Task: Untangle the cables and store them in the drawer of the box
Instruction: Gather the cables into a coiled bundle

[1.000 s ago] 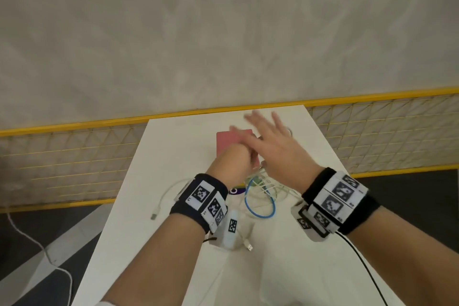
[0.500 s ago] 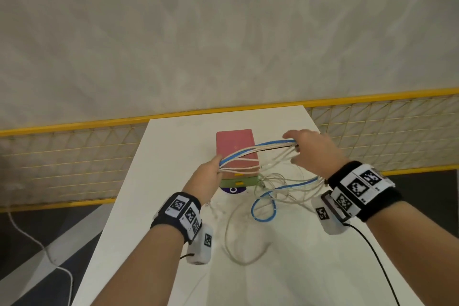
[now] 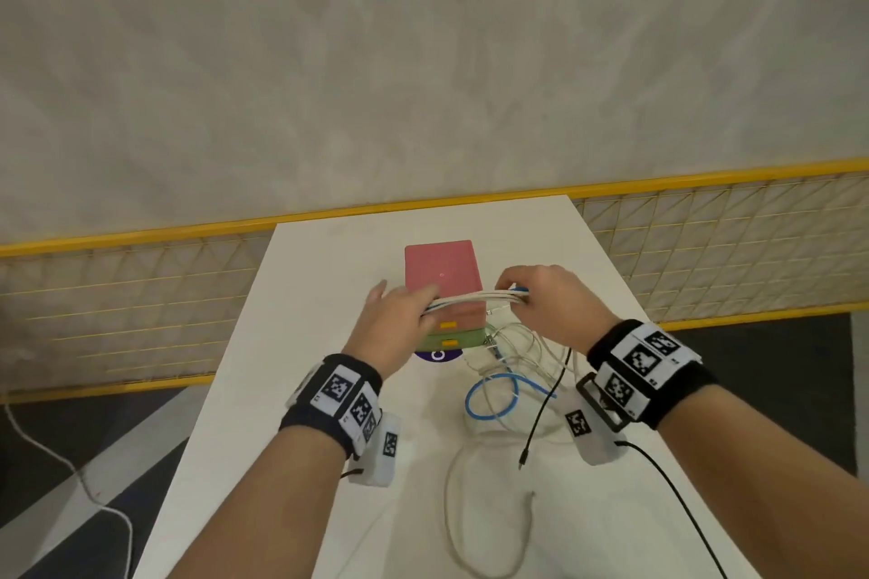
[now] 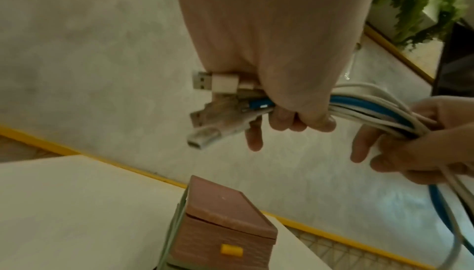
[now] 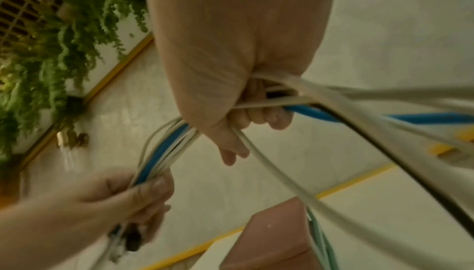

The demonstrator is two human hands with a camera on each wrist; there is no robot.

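While the loose tails of the cables (image 3: 498,395) lie slack on the table (image 3: 291,390) on the near side of the box (image 3: 444,284), both hands hold the gathered section taut above the front of the box. This two-point hold likely serves to line the strands up so that crossings can be found and worked out.

Near side of the box: one blue loop (image 3: 489,404), one thin black lead (image 3: 545,404) ending in a plug, and several pale strands; the exact number of pale strands cannot be counted.

At the box front: the left hand (image 3: 399,320) has its fingers curled round the plug end of the bundle. Three USB plugs (image 4: 205,112) protrude beyond it in the left wrist view. The right hand (image 3: 545,301) clasps the same bundle just right of the box, fingers wrapped round it.

The box itself shows two stacked tiers, one pink and one green, each with one yellow pull (image 3: 449,324). Both drawers appear closed, so storage has not begun.
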